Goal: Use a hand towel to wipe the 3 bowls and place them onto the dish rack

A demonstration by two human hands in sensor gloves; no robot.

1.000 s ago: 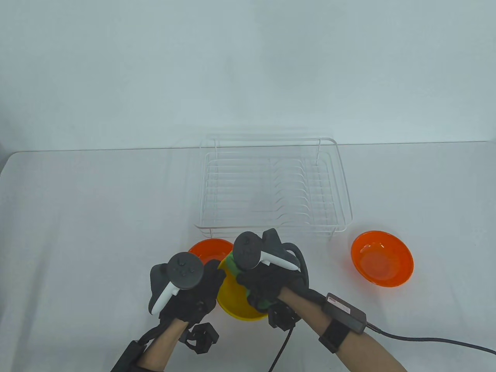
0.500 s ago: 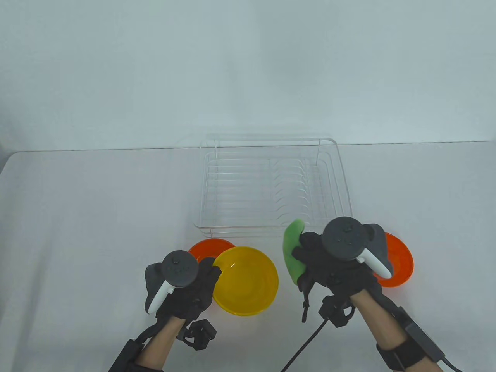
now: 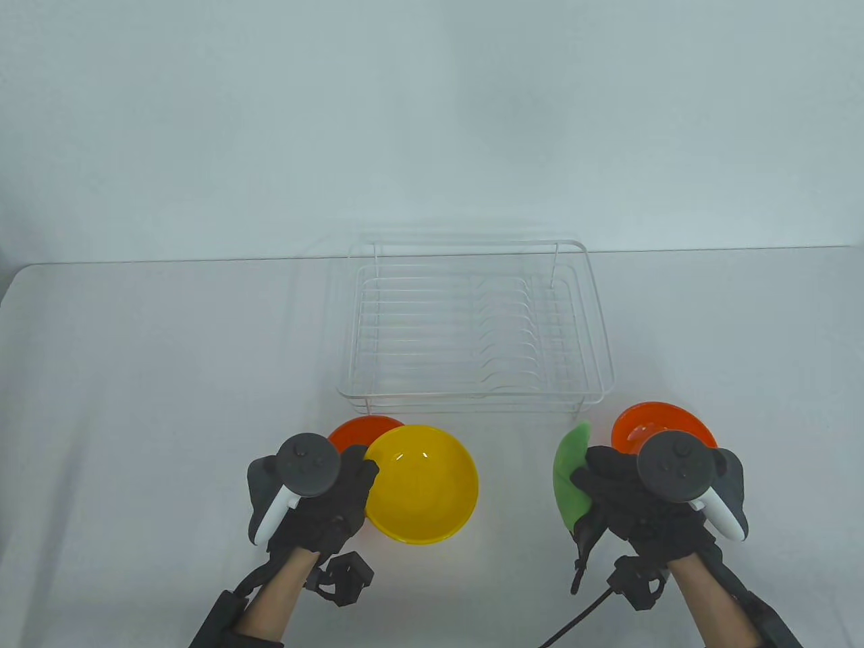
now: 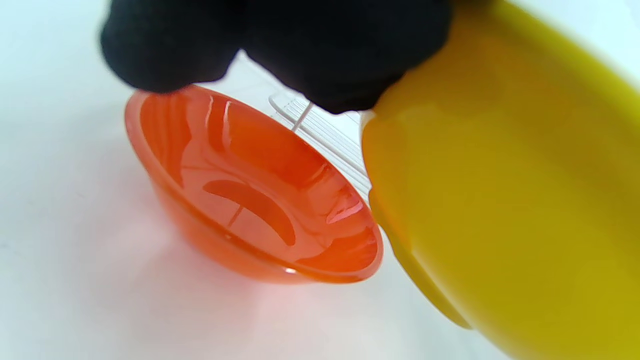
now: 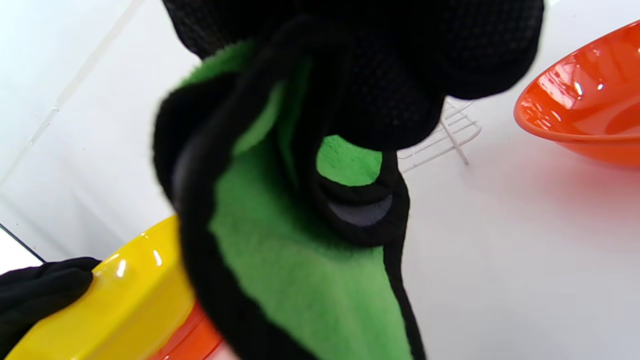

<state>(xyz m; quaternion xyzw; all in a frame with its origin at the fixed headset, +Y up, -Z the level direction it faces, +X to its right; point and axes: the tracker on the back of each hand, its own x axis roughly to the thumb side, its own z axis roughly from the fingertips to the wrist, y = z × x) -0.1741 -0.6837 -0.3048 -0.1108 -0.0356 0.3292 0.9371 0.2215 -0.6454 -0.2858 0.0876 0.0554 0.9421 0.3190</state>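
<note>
My left hand [image 3: 351, 482] grips the left rim of the yellow bowl [image 3: 424, 482], lifted and tilted above the table; the same bowl [image 4: 505, 200] fills the right of the left wrist view. Behind it an orange bowl [image 3: 354, 433] [image 4: 250, 195] stands on the table. My right hand [image 3: 597, 482] holds the green hand towel [image 3: 569, 476] [image 5: 310, 280], bunched in its fingers [image 5: 380, 90], just left of a second orange bowl [image 3: 658, 422] [image 5: 585, 110]. The white wire dish rack [image 3: 476, 324] stands beyond both hands with nothing in it.
The white table [image 3: 169, 405] reaches to a pale wall at the back. A black cable [image 3: 574, 617] trails from my right wrist toward the front edge. One foot of the rack [image 5: 452, 135] shows in the right wrist view.
My right hand pulled the towel out of the yellow bowl and swung right and back, to beside the right orange bowl. The left hand kept hold of the yellow bowl, tilting it slightly.
</note>
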